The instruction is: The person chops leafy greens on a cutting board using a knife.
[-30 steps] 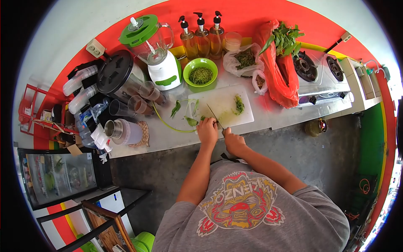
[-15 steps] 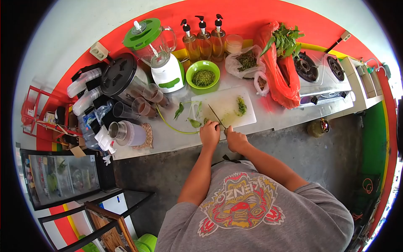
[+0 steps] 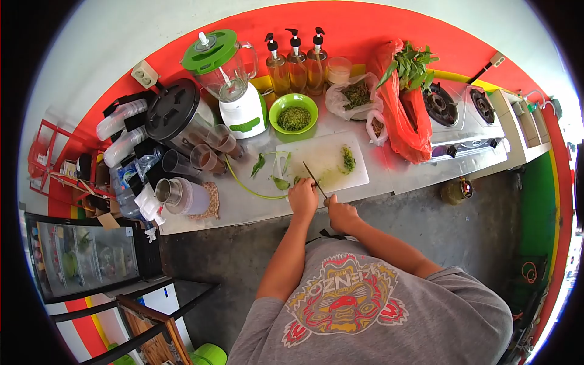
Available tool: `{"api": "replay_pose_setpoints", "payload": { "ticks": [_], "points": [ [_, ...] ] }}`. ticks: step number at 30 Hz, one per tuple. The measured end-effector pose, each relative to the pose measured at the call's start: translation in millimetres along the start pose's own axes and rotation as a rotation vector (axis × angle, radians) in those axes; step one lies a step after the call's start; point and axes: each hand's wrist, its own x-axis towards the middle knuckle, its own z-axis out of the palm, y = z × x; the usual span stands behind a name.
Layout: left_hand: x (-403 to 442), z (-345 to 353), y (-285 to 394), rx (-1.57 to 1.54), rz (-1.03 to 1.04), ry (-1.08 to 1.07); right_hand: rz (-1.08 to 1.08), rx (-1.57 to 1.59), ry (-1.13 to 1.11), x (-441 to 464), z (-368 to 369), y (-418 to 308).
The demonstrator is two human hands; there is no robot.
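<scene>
Right hand is gripping knife, pointing it to 11 o'clock; left hand is bunching beside it, can't tell what it's holding. Cutting board is lying at 12, chopped greens sitting at its 3, green bowl standing at 11.

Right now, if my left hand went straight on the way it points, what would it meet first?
Probably the knife blade, slanting across just ahead of your left hand, though depth there is hard to judge.
</scene>
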Motion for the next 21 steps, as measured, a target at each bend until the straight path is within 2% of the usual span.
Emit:
{"api": "replay_pose_setpoints", "payload": {
  "ticks": [10,15,18,21],
  "points": [
    [-9,3,-4,0.044,0.11,0.138,0.087,0.05,-0.102,14,-9,-7],
    [-1,5,-5,-0.103,-0.046,0.112,0.065,0.082,-0.003,21,17,-2],
    [-1,-3,-1,-0.093,-0.093,0.033,0.078,0.074,-0.109,17,-15,-9],
    [-4,-4,-2,-0.004,0.01,0.075,0.078,0.097,-0.042,11,11,-9]
  ]
}}
